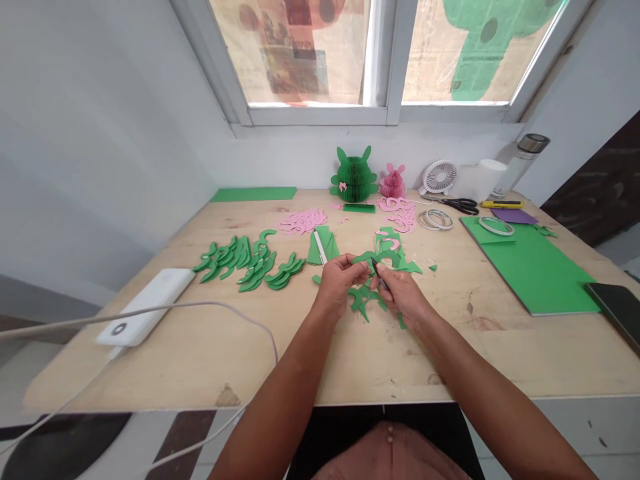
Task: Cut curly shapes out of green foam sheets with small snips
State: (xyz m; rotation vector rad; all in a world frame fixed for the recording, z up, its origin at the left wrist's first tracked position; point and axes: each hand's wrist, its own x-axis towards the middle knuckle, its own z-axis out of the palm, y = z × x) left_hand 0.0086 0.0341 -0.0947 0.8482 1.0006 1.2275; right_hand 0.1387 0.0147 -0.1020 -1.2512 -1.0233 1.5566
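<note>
My left hand [341, 280] pinches a curved strip of green paper [387, 256] between thumb and fingers. Closed around small scissors [375, 267], my right hand [403, 293] has the dark blades at the strip's lower edge; the fingers hide most of the handles. Beneath and around both hands lie green paper scraps [364, 308]. A white pen-like tool [320, 247] rests on folded green paper [327, 241] just beyond my left hand. Stacks of curved green paper pieces [257, 270] are spread to the left.
Pink paper cutouts [303, 221], a green paper figure [354, 177] and a pink one [393, 181] are at the back. At right are black scissors [463, 205], tape rolls [435, 219], green sheets [545, 280] and a phone [617, 310]. A cabled white power bank [150, 303] lies left.
</note>
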